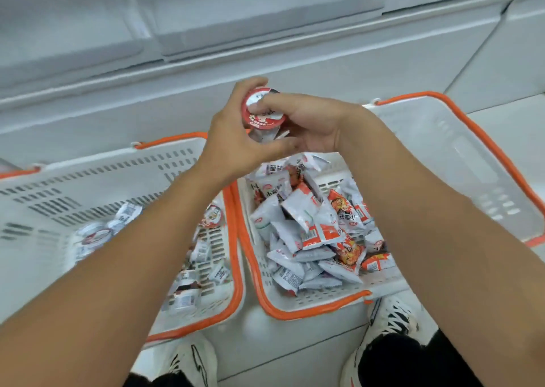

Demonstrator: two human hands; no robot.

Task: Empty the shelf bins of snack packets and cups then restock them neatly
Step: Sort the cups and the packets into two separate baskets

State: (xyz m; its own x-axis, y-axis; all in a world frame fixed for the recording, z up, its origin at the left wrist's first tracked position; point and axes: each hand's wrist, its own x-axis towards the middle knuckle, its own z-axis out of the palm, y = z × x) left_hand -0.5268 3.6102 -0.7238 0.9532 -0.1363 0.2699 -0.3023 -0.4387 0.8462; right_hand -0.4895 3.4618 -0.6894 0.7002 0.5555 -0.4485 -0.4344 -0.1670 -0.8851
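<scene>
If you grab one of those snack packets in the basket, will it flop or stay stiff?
Probably floppy: the snack packets lie crumpled and bent over each other in the right basket. Likely light too, being small thin pouches. Their shiny wrappers may feel slippery.

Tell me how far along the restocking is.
Done: the shelf bins look emptied; packets fill the right basket, cups lie in the left basket. In hand: both hands hold one cup. Left: restocking everything.

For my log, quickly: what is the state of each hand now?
Left hand: fingers curled round the red-lidded cup, holding it.
Right hand: also gripping the same cup, fingers over its lid.
</scene>
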